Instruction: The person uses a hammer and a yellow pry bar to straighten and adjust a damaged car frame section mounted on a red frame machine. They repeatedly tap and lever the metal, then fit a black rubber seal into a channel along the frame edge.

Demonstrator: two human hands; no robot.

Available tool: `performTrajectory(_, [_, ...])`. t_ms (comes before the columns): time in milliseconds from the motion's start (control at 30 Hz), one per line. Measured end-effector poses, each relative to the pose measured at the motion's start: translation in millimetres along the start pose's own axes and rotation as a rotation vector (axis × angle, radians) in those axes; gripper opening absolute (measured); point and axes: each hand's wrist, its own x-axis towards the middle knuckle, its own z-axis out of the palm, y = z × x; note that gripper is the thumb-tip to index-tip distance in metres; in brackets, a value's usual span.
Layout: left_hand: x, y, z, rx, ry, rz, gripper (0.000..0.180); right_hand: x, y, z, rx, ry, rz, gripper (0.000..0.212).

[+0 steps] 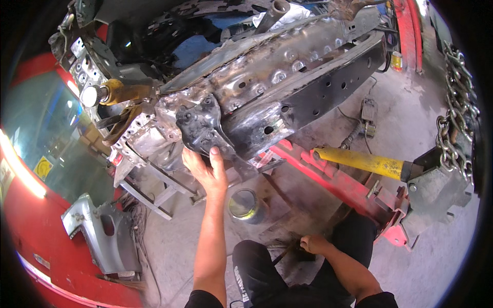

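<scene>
Bare, scorched metal fills the middle of the view: a stripped car frame rail (287, 77) runs from the upper right down toward the person, its end ragged and blackened. At that end sits a dark bracket (199, 126), pressed against the rail's lower left corner. The left hand (205, 167) is raised to it, fingers spread and flat against the bracket's bottom edge, thumb up on its side; it steadies the piece rather than closing around it. The right hand (313, 244) is low, down by the person's knee, clenched around a thin dark tool handle (287, 251) whose working end I cannot make out. On the concrete floor (411, 118) between the two hands stands a round tin can (244, 204). A yellow bar (359, 161) lies to the right above a red frame (328, 179).
</scene>
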Motion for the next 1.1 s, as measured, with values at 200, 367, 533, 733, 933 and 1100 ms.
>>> performTrajectory(200, [0.6, 1.9, -0.4, -0.017, 0.012, 0.001, 0.05, 1.6, -3.6, -2.0, 0.016, 0.024, -0.024, 0.023])
performTrajectory(367, [2.7, 6.7, 0.4, -0.05, -0.002, -0.001, 0.049, 6.6, -3.4, -2.4, -0.043, -0.043, 0.027, 0.026])
performTrajectory(533, [2.9, 6.5, -0.4, -0.067, -0.006, -0.014, 0.049, 5.2, -7.1, -6.7, -0.008, -0.016, -0.013, 0.024])
performTrajectory(733, [2.2, 7.4, 1.6, -0.057, 0.014, 0.004, 0.049, 8.2, -5.4, -1.4, 0.037, -0.007, 0.012, 0.022])
performTrajectory(933, [-0.9, 3.8, 1.1, -0.056, 0.011, -0.015, 0.049, 6.8, -14.4, -14.0, -0.003, -0.033, 0.007, 0.022])
performTrajectory(1100, [1.9, 4.9, 1.0, -0.059, -0.015, -0.006, 0.05, 10.5, -6.0, -7.3, -0.029, -0.018, -0.008, 0.023])
